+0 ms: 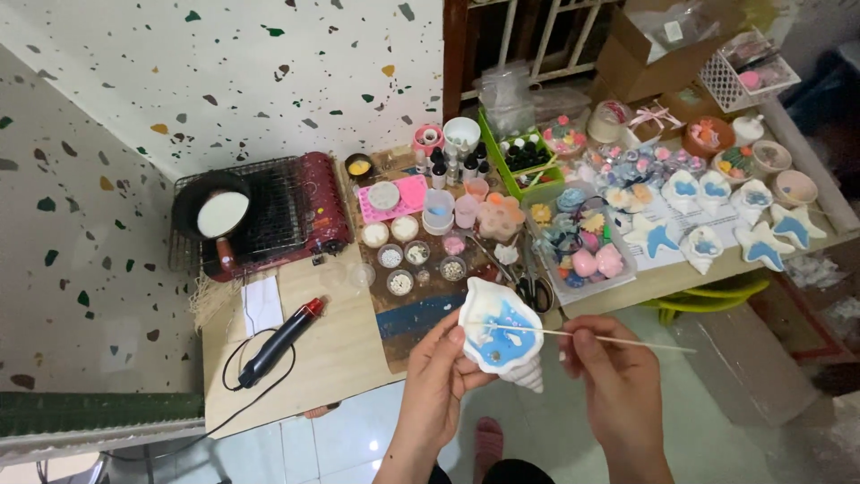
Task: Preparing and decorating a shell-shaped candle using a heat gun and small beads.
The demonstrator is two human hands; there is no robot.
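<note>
From the head view, the left hand (436,381) is curled around a white conch-shaped shell (502,339), cupping it from below with its blue-filled hollow facing up. The right hand (618,376), just beside it, pinches a thin wooden stick (591,336) between its fingers; the stick lies across the shell's hollow, its tip over the blue filling. Both hands hang off the near edge of the wooden counter (331,358). Beyond the left hand sit small round dishes (400,255), and further left a black heat gun (279,341) and a pan of white liquid (221,213).
</note>
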